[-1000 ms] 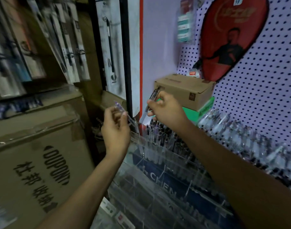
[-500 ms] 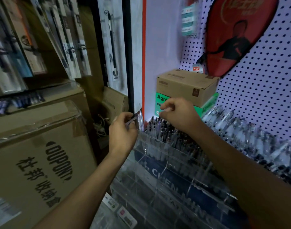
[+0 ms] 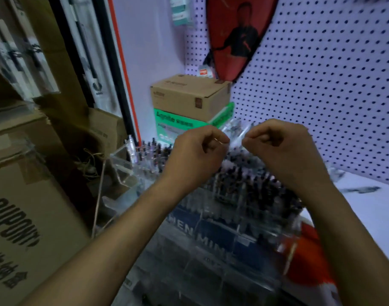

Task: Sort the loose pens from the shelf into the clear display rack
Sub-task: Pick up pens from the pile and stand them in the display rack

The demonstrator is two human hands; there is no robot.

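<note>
The clear display rack (image 3: pixel 211 244) stands low in the middle, its back row packed with dark-capped pens (image 3: pixel 151 151). Both my hands hover above that row with curled fingers. My right hand (image 3: pixel 282 149) pinches a clear pen (image 3: pixel 247 130) that sticks up and left from its fingertips. The fingertips of my left hand (image 3: pixel 198 151) are pressed together beside the loose clear pens (image 3: pixel 233 127) lying behind the rack. Blur hides whether the left hand holds one.
A brown carton (image 3: pixel 189 96) sits on a green box (image 3: pixel 178 124) in the back corner. A pegboard wall (image 3: pixel 332 96) with a red racket cover (image 3: pixel 240 36) rises on the right. Large cardboard boxes (image 3: pixel 23 217) crowd the left side.
Both hands moved right from the rack's left end, where they were lowering pens, to the loose clear pens behind it. The view has swung right.
</note>
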